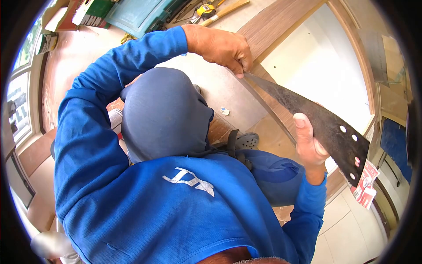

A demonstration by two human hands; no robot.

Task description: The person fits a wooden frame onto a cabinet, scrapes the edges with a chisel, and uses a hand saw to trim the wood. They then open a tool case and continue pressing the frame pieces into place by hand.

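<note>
A dark handsaw blade [323,119] with no handle, toothed along one edge, lies slantwise in front of me. Several round holes show at its wide end. My left hand [222,46] is closed, with thumb and forefinger pinched at the narrow tip. Near the wide end, my right hand [310,143] grips the blade, its thumb up at the toothed edge and its other fingers mostly hidden behind the metal. Beneath the blade is a wood-grain frame [281,22] around a white panel [316,57].
A teal toolbox [138,15] is at the top left. Beside it lie a yellow tape measure [205,10] and a wooden handle [226,12]. A red and white packet [365,187] sits beyond the blade's wide end. My bent knee [165,116] rises between my arms.
</note>
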